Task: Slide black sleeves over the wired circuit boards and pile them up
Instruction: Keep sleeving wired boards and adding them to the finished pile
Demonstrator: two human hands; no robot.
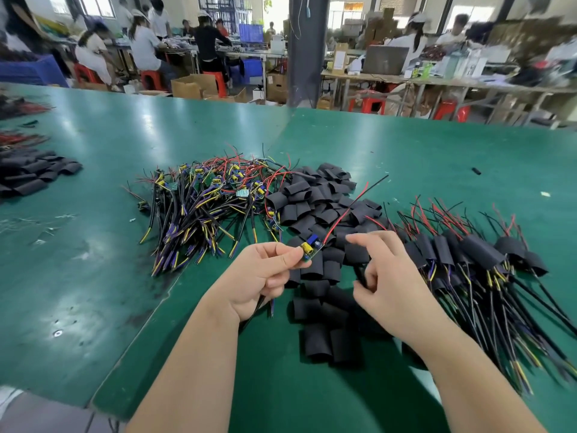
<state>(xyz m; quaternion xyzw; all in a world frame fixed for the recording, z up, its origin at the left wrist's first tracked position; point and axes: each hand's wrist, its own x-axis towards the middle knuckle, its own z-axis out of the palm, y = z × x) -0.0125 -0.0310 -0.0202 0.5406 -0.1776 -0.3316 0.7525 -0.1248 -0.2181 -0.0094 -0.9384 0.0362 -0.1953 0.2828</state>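
My left hand [262, 276] pinches a small wired circuit board [309, 246] with a yellow capacitor and a blue part. Its red and black leads point up to the right, and its cable hangs below my palm. My right hand [387, 282] is just right of the board, index finger stretched toward it, thumb and curled fingers pinching a black sleeve [360, 276] seen edge-on. Loose black sleeves [315, 198] lie heaped under and beyond both hands. A tangle of bare wired boards [203, 198] lies to the left. Sleeved boards [477, 257] are piled on the right.
The green table [93, 276] has a seam running diagonally toward me. Another heap of black sleeves [31, 173] and red wires sit at the far left edge. People work at benches beyond the table's far edge.
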